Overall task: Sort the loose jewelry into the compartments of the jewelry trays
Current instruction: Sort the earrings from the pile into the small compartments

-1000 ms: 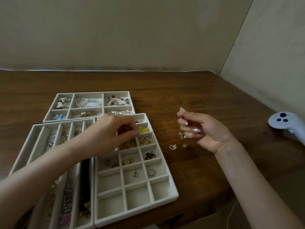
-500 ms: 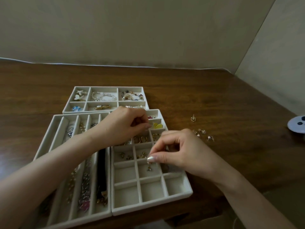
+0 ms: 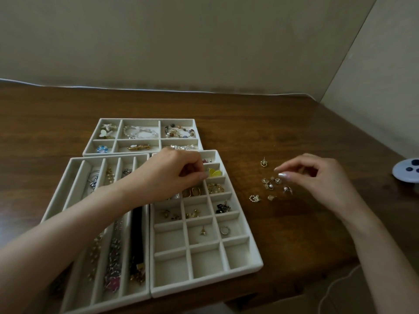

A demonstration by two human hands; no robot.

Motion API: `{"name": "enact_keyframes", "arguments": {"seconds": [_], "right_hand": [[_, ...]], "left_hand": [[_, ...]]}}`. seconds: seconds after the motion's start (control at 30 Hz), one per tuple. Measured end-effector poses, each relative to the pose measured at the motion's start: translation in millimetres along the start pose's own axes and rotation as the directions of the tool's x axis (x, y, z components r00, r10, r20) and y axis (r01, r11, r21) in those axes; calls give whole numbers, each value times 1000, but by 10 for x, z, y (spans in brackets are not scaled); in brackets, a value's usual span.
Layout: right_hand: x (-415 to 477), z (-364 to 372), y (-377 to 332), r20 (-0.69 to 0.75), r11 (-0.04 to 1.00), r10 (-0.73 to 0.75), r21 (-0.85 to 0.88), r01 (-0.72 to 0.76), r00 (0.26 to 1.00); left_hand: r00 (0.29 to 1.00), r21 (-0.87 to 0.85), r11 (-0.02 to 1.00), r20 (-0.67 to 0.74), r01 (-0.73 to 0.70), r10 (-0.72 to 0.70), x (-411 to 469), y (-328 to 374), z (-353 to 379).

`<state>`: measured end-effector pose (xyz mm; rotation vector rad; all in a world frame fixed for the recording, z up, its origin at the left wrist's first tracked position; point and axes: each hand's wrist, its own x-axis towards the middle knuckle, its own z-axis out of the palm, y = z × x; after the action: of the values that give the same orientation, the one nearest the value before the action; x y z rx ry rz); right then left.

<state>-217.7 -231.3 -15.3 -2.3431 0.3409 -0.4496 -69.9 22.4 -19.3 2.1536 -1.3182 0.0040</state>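
Note:
Three cream jewelry trays lie on the wooden table: a grid tray [image 3: 255, 257], a long-slot tray [image 3: 68, 177] to its left, and a six-compartment tray [image 3: 145, 120] behind. My left hand [image 3: 172, 175] rests over the grid tray's upper cells with fingers curled; nothing shows in its grasp. Loose earrings [image 3: 272, 184] lie on the table to the right of the grid tray, with one gold stud [image 3: 263, 163] apart at the back. My right hand [image 3: 317, 177] hovers just above them, fingers loosely bent and empty. A small gold earring [image 3: 203, 231] lies in a middle grid cell beside a ring [image 3: 224, 230].
A white controller [image 3: 405, 171] sits at the right edge of the table. A thin white cable [image 3: 335, 282] hangs beyond the table's front edge at lower right. Beige walls close off the back and right sides.
My right hand left the small gold earring in a middle grid cell and moved right, back over the loose earrings. My left hand stayed on the grid tray.

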Motion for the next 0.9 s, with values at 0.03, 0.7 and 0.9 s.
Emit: {"name": "enact_keyframes", "arguments": {"seconds": [0.03,0.7,0.9], "right_hand": [[-17,-7,35,24,1000,5,0,-5,1000],[-94,102,-34,4,831,98,550,-84,995],[-108,167,-268,149,579,3,806,-123,989]], "left_hand": [[1000,-2,1000,2,0,0,0,1,2],[999,-7,999,23,-32,33,-4,31,-13],[999,-14,999,29,-42,43,-3,34,-16]]}}
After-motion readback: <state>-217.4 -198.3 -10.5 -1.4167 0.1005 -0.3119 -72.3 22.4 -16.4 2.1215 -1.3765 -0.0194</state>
